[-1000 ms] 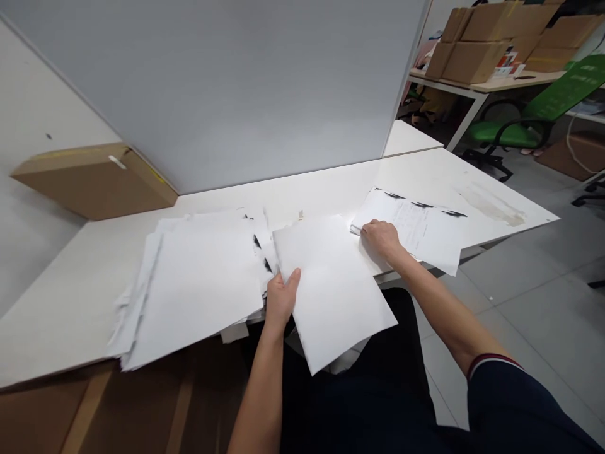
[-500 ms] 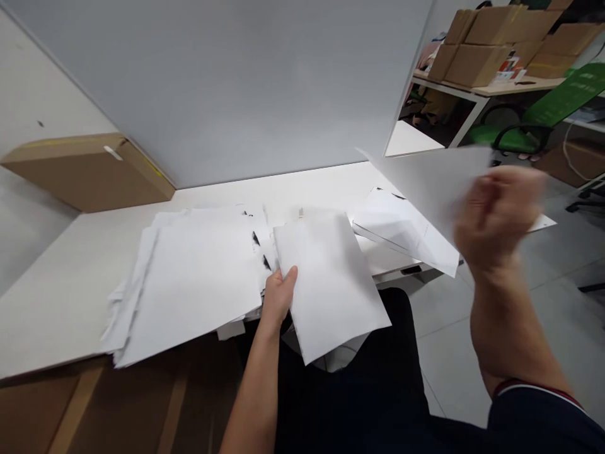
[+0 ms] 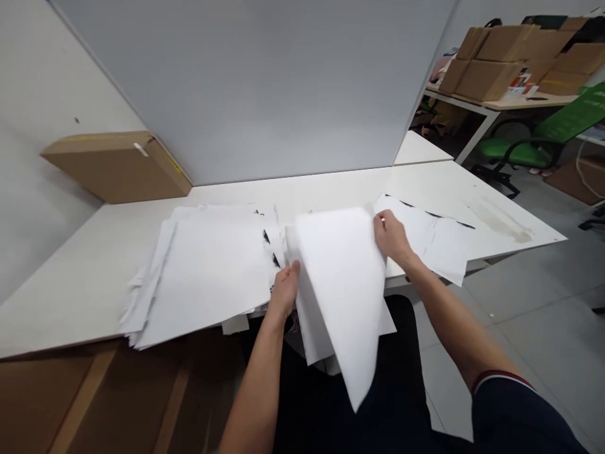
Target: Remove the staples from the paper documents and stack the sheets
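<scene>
The sheet (image 3: 345, 284) is plain white and blank on its visible face, bowed into a soft curve, with one corner hanging to a point over the person's lap. It is in front of the panel's right half. The right hand (image 3: 391, 236) pinches its upper right edge between thumb and curled fingers. The left hand (image 3: 286, 290) grips the lower paper (image 3: 314, 321) by its left edge, thumb on top; this lies flatter, partly covered by the sheet.

In front of the panel's left half, the stack (image 3: 212, 271) has uneven, layered edges and black marks along its right side. Off the panel's right end, the pile (image 3: 437, 236) shows a row of black marks along its far edge and faint print.

The desk (image 3: 51, 284) is smooth and white, with a dull stain (image 3: 503, 221) well right of the panel (image 3: 265, 88), itself flat and grey. A brown cardboard box (image 3: 127, 170) tilts at the panel's left end. Beyond its right end are cartons (image 3: 489, 75), a green chair (image 3: 567, 116) and grey floor tiles (image 3: 534, 315).
</scene>
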`<move>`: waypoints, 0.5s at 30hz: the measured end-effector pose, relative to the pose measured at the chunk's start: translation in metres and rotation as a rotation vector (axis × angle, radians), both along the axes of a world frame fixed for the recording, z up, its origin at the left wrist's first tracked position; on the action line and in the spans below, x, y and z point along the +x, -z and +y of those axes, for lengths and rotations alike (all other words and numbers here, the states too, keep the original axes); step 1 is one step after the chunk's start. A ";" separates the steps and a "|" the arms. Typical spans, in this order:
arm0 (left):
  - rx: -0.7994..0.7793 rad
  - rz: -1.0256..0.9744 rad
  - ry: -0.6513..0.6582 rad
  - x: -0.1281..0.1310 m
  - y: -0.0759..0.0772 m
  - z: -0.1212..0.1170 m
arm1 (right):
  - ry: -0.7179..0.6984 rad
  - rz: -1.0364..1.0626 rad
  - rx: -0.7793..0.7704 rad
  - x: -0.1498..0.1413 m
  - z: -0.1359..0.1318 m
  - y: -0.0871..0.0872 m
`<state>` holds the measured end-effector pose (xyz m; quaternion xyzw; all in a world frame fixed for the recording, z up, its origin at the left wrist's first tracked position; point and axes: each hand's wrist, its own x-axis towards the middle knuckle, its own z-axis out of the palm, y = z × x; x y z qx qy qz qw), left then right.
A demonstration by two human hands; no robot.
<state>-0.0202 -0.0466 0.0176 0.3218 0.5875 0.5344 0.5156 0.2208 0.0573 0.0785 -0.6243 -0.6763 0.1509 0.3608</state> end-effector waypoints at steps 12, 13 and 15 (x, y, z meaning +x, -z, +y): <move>0.002 -0.085 0.037 -0.001 -0.006 -0.002 | 0.021 -0.127 -0.169 -0.033 0.003 0.038; 0.004 -0.065 0.044 -0.001 -0.005 -0.002 | 0.018 -0.123 -0.170 -0.035 0.002 0.039; 0.005 -0.033 0.047 -0.001 -0.001 -0.001 | 0.012 -0.110 -0.170 -0.039 0.001 0.042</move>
